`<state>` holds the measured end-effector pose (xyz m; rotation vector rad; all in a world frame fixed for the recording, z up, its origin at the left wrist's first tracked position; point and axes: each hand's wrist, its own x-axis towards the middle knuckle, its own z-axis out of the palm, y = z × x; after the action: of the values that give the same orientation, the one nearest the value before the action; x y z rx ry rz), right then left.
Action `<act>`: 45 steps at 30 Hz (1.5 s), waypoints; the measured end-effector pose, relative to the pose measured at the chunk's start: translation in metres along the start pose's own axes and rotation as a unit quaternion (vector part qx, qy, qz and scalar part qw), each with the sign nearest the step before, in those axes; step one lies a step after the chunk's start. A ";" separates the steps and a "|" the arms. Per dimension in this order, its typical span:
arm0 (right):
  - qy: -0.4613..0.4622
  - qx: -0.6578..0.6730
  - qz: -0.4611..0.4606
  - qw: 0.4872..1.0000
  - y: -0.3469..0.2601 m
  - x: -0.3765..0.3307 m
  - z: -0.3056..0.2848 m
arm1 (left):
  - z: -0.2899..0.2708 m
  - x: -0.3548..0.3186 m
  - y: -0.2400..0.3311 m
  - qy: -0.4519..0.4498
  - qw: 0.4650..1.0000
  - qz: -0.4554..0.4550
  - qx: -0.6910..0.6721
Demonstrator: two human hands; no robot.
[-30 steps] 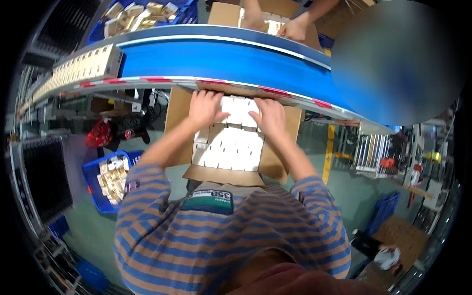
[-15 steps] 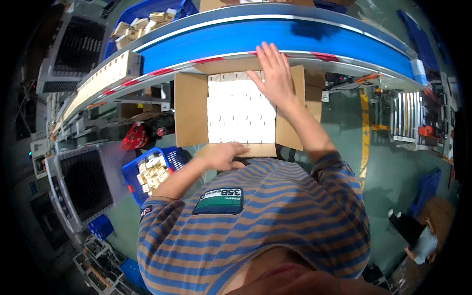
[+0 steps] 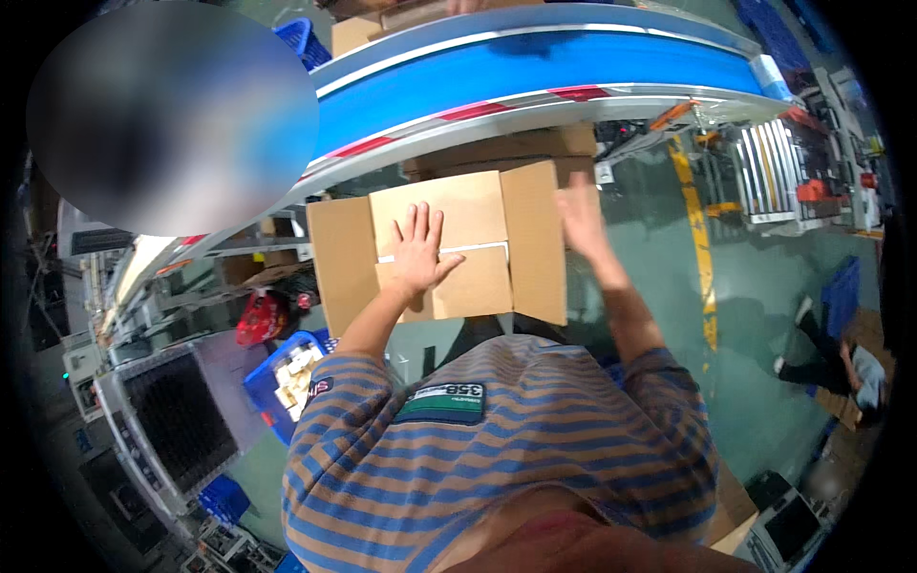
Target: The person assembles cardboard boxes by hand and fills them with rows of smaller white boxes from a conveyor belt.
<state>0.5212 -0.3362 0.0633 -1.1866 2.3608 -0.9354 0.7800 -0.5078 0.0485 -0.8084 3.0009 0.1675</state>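
A cardboard carton (image 3: pixel 439 212) is in front of me at the conveyor's near side. Its far and near flaps lie folded inward, and a narrow white strip of the contents shows between them. The left flap (image 3: pixel 346 263) and right flap (image 3: pixel 535 239) are still spread outward. My left hand (image 3: pixel 417 256) presses flat on the folded flaps, fingers spread, near the seam. Just outside the right flap is my right hand (image 3: pixel 581 220), blurred by motion, its fingers stretched out and nothing visible in it. I cannot tell whether it touches that flap.
Beyond the carton runs a blue conveyor belt (image 3: pixel 535 65) with a red-and-white edge. More cardboard (image 3: pixel 516 148) sits under that edge. At my lower left stands a blue basket (image 3: pixel 263 382) of small pale boxes. A roller rack (image 3: pixel 772 172) stands at right; a person (image 3: pixel 841 368) is farther off.
The carton's far and near flaps have folded in over the white boxes. My left hand moved from the near edge onto them; my right hand moved from the far rim to the right side.
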 end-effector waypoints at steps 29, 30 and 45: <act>0.092 0.018 0.241 0.966 0.009 -0.015 0.041 | 0.054 0.007 0.022 0.044 0.523 -0.245 -0.815; 0.145 0.046 0.253 0.955 0.034 -0.017 0.032 | 0.086 0.008 0.024 0.032 0.528 -0.255 -0.810; 0.191 0.168 0.446 0.858 0.347 -0.122 -0.309 | 0.075 0.184 0.389 -0.225 0.561 -0.272 -0.749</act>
<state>0.2202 0.0382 0.0499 0.2886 2.4435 -1.1898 0.4258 -0.2572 0.0007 -1.2420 1.3031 2.4626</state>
